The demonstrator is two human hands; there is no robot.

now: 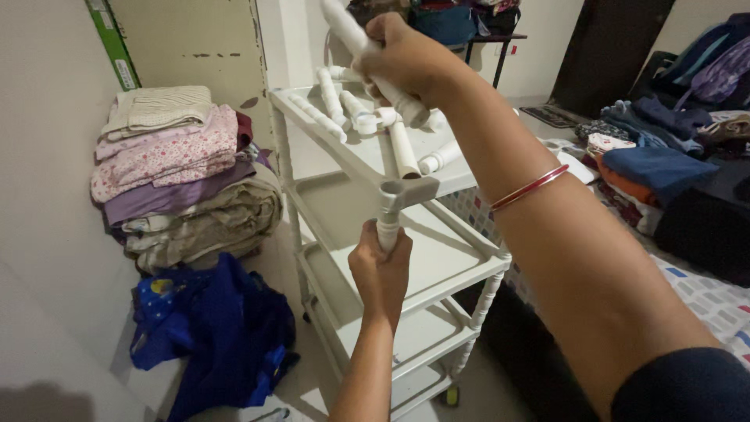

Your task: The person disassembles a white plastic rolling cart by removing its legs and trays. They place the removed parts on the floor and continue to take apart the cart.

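Note:
A white plastic shelf rack [437,270] with several tiers stands on wheels in front of me. My left hand [380,266] grips the white upright post [388,223] under the near corner of the top tray [367,160]. My right hand [406,59] is raised over that tray and closed around a loose white post [351,35], held tilted. Several more loose white posts [402,148] lie in the top tray. A red and white bangle [530,187] sits on my right forearm.
A pile of folded blankets and linens [176,176] rests against the left wall, with a crumpled blue cloth [211,328] on the floor below it. Clothes are heaped on the bed [703,293] at right. A dark door stands at the back.

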